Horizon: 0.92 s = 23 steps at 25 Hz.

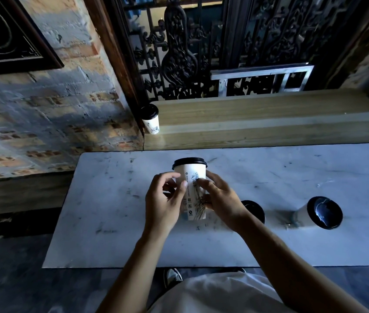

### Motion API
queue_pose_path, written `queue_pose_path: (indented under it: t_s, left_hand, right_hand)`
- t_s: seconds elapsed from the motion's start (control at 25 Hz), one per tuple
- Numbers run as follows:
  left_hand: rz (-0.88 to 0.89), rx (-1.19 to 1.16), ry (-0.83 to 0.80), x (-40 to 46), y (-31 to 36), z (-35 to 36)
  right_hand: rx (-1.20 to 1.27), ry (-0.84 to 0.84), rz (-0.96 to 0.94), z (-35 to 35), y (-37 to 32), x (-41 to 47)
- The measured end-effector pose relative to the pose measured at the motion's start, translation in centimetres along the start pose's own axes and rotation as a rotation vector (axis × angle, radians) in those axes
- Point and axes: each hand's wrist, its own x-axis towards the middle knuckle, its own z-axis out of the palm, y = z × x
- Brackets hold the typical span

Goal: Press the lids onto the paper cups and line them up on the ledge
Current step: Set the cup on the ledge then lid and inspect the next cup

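one lidded cup (pixel 150 118) on wooden ledge (pixel 269 123), beside brick wall (pixel 55 114).

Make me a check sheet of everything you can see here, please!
Surface: pale scuffed table; wooden ledge behind.
Job's things: lidded held cup; lidded ledge cup at the left end; two more table cups.
Clutter: nothing seen.
Grippers: left hand and right hand hold the same cup.
Cables: nothing seen.
Surroundings: brick wall, dark iron grille.
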Motion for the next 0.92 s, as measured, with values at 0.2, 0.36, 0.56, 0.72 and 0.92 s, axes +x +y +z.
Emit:
queue_pose_path:
  t_s: [0.2, 0.36, 0.56, 0.72, 0.92]
  left_hand:
    - [-0.024, -0.001, -0.022, -0.2, -0.1, -0.3]
    - [-0.088, -0.001, 0.005, -0.3, -0.3, -0.3]
    - [-0.124, -0.042, -0.038, -0.5, -0.2, -0.2]
    - [-0.170, -0.154, -0.031, -0.6, -0.1, -0.3]
    - [-0.118, -0.070, -0.005, -0.7, -0.5, -0.4]
  right_hand:
    - [-0.033, -0.030, -0.041, -0.5, -0.2, -0.4]
    - [0.018, -0.033, -0.056, -1.3, -0.5, -0.5]
    - [-0.056, 0.030, -0.075, -1.1, -0.5, -0.3]
    - [-0.004, -0.009, -0.020, -1.6, 0.2, 0.0]
    - [-0.050, -0.082, -0.046, -1.9, 0.1, -0.4]
